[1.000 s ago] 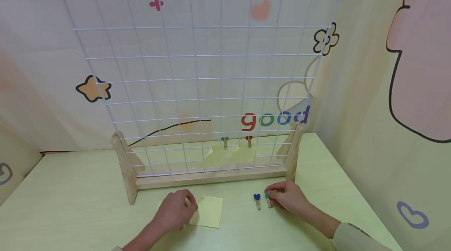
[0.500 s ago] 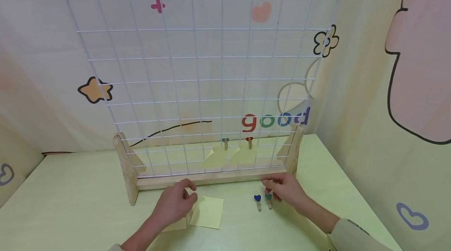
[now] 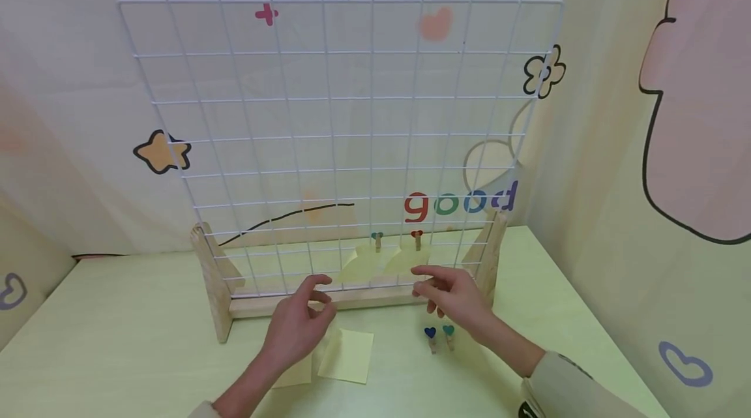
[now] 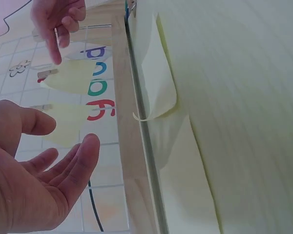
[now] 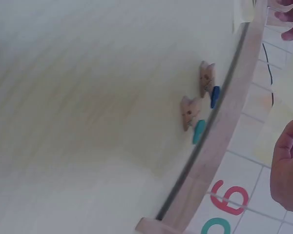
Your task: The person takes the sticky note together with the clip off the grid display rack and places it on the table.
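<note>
My left hand (image 3: 298, 327), fingers relaxed and spread with nothing between them, hovers above two yellow sticky notes (image 3: 347, 357) on the table, in front of the rack's wooden base. My right hand (image 3: 457, 297) holds nothing either; its index finger points left towards the lower edge of a hanging note (image 3: 405, 259). A mini clothespin with a red heart (image 3: 417, 240) clips this note to the white wire grid (image 3: 371, 134). Beside it another note (image 3: 360, 264) hangs from a green-heart clothespin (image 3: 377, 241). Below my right hand lie a blue-heart clothespin (image 5: 208, 80) and a teal-heart clothespin (image 5: 191, 112).
The grid stands in a wooden base (image 3: 364, 299) with an upright foot (image 3: 212, 287) at each end. Patterned curtain walls (image 3: 592, 144) close off the back and right of the pale table (image 3: 129, 320).
My right hand has let go of the teal-heart clothespin, leaving it on the table, and moved up and left to the hanging notes. My left hand has risen off the sticky notes, its fingers spreading.
</note>
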`<state>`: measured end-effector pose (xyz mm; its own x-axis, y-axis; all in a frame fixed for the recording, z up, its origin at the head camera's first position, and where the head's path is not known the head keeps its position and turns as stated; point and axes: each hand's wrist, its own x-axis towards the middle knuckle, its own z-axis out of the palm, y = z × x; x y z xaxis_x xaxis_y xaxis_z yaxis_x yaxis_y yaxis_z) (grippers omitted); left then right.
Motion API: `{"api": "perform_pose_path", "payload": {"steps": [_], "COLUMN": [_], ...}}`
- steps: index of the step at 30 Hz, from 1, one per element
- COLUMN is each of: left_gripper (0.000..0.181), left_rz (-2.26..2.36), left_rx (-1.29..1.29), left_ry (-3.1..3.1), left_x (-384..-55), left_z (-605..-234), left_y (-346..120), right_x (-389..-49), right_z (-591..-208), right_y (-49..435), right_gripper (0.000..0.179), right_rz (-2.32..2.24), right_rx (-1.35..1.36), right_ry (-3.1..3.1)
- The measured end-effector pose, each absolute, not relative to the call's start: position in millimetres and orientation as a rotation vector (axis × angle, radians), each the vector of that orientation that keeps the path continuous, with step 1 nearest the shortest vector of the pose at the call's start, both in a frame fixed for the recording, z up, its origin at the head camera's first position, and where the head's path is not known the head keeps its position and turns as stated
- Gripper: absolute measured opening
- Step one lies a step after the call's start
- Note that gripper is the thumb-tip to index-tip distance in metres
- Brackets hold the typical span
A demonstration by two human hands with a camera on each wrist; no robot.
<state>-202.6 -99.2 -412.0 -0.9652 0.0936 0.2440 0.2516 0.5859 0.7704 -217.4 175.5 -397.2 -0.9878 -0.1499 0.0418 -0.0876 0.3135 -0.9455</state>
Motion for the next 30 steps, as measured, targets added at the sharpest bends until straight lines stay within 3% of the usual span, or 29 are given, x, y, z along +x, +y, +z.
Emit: {"api": "perform_pose_path", "payload": {"steps": [21,30], "left_gripper": [0.036,0.028], "left_rz": [-1.356,-1.291], "left_rx": [-0.314,-0.287], "left_ry": [-2.547,-2.543], "left_x": [-219.4,-228.2], "left_z": [-407.5,-408.1], "left_y": [-83.8,-81.2], "right_x": [-246.7,-256.6], "right_z": [-370.2,-367.4], "right_y": [126.7,113.9], "right_gripper": [0.053,0.043], "right_rz": [-1.89,-1.939], "right_rx": [-0.364,-0.341], "right_ry": [2.489,2.494]}}
